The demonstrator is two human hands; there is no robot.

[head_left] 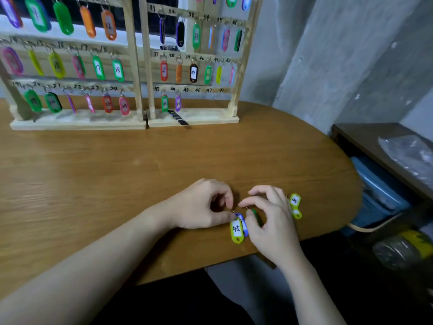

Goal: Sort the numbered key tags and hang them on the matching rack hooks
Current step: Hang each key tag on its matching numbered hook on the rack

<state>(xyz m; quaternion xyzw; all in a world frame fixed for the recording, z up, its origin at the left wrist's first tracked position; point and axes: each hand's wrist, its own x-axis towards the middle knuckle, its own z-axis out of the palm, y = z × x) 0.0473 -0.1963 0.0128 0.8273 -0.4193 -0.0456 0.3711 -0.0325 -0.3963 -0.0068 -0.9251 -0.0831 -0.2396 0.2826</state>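
Tag 45 [236,231], yellow-green with a white label, lies flat near the table's [117,172] near right edge, its long axis running near-to-far and its ring end pointing far, toward the racks. It sits directly between the two hands: the left hand [203,205] is just to its left, fingers curled, thumb and forefinger pinched at the ring end, where a blue tag [243,222] overlaps it. Whether the ring of 45 or of the blue tag is the one pinched cannot be told. The right hand [269,219] is just to its right, fingers curled around a dark green tag [256,215]. Beyond that hand, farther right, two more yellow-green tags [295,205] rest on the wood. The left hand is judged the nearer to tag 45. Hook 45 [186,93] is seen bare on the bottom rail of the right rack [194,118], well away, far and slightly left of the hands, so a lift by the ring and a long forward reach are called for.
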